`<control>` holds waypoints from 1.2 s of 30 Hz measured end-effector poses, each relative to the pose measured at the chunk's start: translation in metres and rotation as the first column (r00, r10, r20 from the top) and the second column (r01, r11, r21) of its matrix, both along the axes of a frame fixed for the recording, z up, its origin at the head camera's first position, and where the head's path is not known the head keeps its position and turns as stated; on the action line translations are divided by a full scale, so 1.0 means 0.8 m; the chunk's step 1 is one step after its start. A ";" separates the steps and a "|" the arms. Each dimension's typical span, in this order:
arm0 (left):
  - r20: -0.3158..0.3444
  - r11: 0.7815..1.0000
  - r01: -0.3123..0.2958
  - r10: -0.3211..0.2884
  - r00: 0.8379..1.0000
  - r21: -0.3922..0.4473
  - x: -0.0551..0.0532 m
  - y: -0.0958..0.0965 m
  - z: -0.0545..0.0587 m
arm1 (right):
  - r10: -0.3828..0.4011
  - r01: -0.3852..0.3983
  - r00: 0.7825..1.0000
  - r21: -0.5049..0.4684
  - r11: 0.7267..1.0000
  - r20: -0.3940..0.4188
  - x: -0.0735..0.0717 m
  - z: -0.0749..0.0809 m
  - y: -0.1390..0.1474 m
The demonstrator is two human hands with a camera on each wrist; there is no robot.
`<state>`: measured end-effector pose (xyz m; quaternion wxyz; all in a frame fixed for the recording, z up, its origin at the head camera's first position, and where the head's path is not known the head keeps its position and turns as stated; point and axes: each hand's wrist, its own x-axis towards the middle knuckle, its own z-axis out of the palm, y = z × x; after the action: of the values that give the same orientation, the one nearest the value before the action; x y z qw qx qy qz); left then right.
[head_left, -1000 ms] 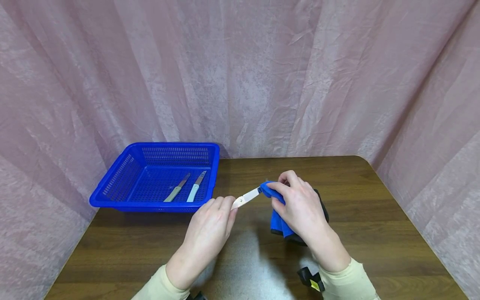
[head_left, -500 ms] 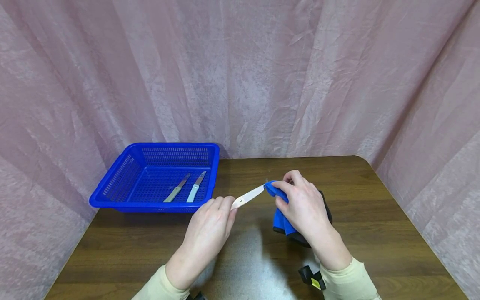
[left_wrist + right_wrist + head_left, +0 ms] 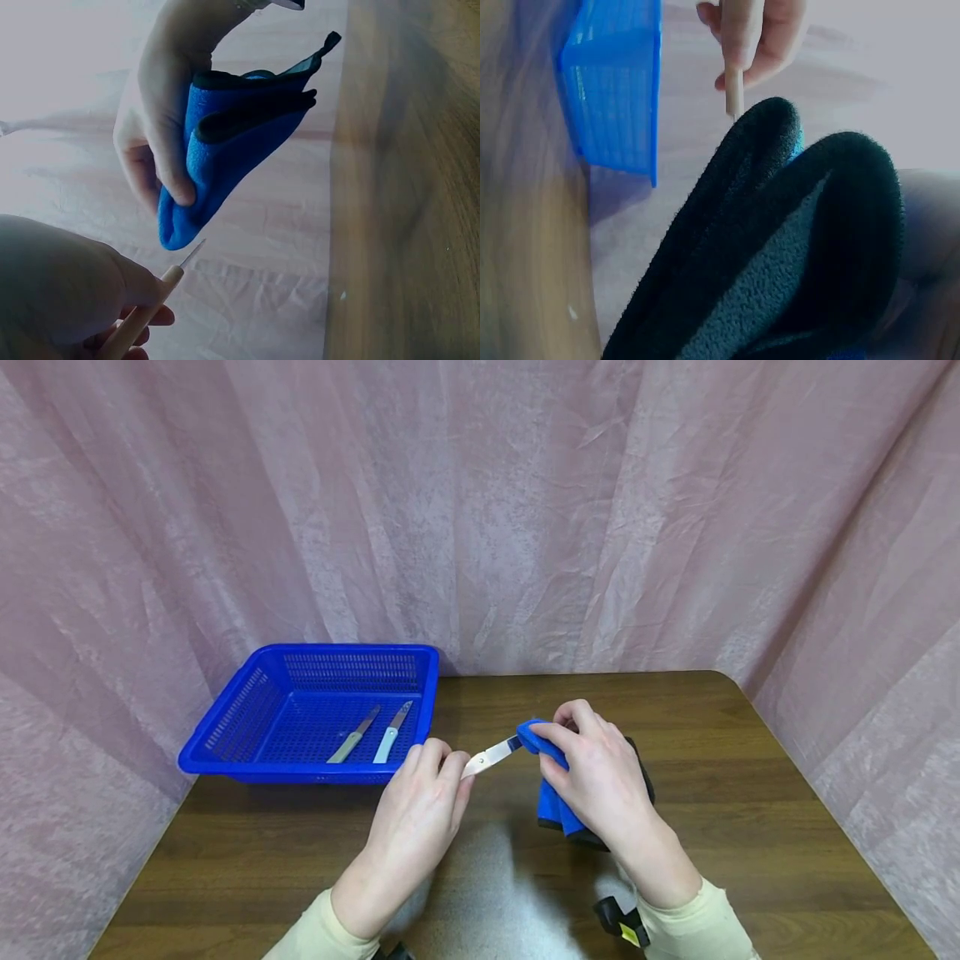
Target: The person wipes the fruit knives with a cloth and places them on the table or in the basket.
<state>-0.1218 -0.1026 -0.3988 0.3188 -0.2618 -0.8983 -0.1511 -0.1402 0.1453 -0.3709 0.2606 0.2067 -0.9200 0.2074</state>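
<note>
My left hand (image 3: 420,814) grips the pale handle of a small knife (image 3: 491,757), its blade pointing up and to the right. My right hand (image 3: 596,772) pinches a folded blue cloth (image 3: 555,806) with dark edging, thumb and fingers folding it over the blade's tip end. In the left wrist view the cloth (image 3: 232,150) hangs from the right hand, with the knife's handle (image 3: 139,322) held below it. Dark-edged folds of the cloth (image 3: 780,225) fill much of the right wrist view and hide most of the blade.
A blue plastic basket (image 3: 307,768) stands at the back left of the wooden table (image 3: 735,827). Inside it lie a knife with a greenish handle (image 3: 347,747) and one with a light blue handle (image 3: 387,745). A pink curtain (image 3: 480,527) hangs behind.
The right hand with the cloth slid outward toward the blade's tip, then came back left over it, covering more of the blade. The left hand's fingers shifted slightly on the handle.
</note>
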 end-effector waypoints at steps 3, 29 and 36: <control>-0.009 1.000 -0.010 0.010 1.000 -0.013 0.000 -0.001 0.001 | 0.039 -0.039 0.999 0.019 0.999 -0.025 0.003 0.000 -0.008; -0.010 0.999 0.015 -0.015 1.000 -0.032 0.002 -0.001 0.000 | 0.124 -0.120 0.991 0.082 0.989 -0.048 0.011 -0.005 -0.024; -0.016 0.999 0.017 -0.018 1.000 -0.032 0.002 -0.001 0.001 | 0.100 -0.097 0.994 0.066 0.993 -0.051 0.008 -0.006 -0.019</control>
<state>-0.1199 -0.1032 -0.3984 0.3204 -0.2760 -0.8957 -0.1374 -0.1342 0.1303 -0.3754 0.2682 0.2656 -0.9074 0.1850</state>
